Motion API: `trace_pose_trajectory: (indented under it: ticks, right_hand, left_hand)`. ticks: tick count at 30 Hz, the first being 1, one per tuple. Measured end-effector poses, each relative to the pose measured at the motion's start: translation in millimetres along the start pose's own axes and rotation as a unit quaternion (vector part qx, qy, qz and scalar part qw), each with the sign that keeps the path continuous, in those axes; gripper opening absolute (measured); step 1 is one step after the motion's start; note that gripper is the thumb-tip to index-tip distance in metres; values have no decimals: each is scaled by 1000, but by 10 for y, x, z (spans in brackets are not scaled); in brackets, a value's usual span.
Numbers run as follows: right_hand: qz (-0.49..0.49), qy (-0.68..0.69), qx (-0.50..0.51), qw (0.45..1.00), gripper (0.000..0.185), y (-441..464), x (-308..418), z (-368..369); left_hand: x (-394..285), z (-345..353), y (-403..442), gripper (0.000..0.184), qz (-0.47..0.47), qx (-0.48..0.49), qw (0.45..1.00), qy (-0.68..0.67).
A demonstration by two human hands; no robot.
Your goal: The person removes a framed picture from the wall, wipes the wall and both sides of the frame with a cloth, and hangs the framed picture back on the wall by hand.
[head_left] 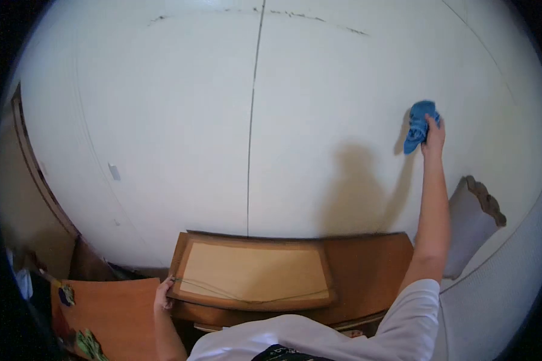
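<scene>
My right hand (435, 133) is raised at the right and closed round a crumpled blue cloth (420, 125), which is held against the white wall (180, 132). Low at the left, my left hand (164, 295) grips the left edge of a framed panel (253, 271). The panel has a pale back, a brown border and a slack cord across it, and it lies over a brown wooden surface (367, 259) beside the wall.
An orange-brown tabletop (114, 313) is at the lower left, with a green cloth item (89, 344) near its edge. A grey panel with a scalloped brown top (473, 222) stands at the right. A door frame (39, 168) is far left.
</scene>
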State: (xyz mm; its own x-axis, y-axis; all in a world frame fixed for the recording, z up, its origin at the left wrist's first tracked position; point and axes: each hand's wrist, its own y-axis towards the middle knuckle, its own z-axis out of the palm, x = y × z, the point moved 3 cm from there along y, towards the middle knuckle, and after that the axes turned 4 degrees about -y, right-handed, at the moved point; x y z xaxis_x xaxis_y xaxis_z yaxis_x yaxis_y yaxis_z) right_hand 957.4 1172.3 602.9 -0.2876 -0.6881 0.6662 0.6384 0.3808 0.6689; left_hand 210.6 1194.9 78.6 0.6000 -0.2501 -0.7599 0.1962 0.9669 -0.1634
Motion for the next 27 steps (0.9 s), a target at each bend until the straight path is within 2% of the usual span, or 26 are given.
trace_pose_trajectory:
  ticks: [1, 2, 3, 6, 9, 12, 18, 21, 24, 25, 27]
  right_hand:
    - [-44, 9, 0, 999, 40, 169, 108, 165]
    - [-131, -46, -6, 990, 42, 334, 206, 335]
    - [-216, -100, -13, 971, 43, 480, 287, 504]
    - [-375, -335, -100, 859, 45, 637, 449, 941]
    - [-337, -385, -136, 848, 46, 941, 244, 1136]
    - [-315, -341, -188, 866, 47, 920, 186, 1321]
    - [-277, -336, -215, 874, 42, 800, 256, 1523]
    - [-323, -308, -216, 868, 40, 661, 163, 1879]
    - [-337, -282, -208, 874, 37, 206, 267, 2421]
    - [-331, -300, -204, 871, 37, 130, 292, 2567]
    - [-353, -292, -198, 867, 37, -30, 324, 2881]
  left_hand:
    - [10, -27, 2, 49, -13, -28, 999, 27]
    - [14, -52, 12, 48, -26, -56, 997, 54]
    - [-34, 24, -25, 46, -45, -42, 997, 51]
    - [-68, 43, -10, 46, -33, -11, 999, 41]
    - [-161, 168, 11, 45, -11, -19, 997, 76]
    - [-205, 226, 24, 46, -45, -108, 981, 157]
    - [146, -299, 358, 38, 15, -106, 962, 252]
    - [-108, 308, 124, 38, 13, -223, 927, 303]
    - [82, -91, 382, 43, 42, -185, 873, 450]
    - [23, 74, 323, 47, 33, -223, 856, 466]
    - [29, 81, 357, 47, 7, -236, 867, 439]
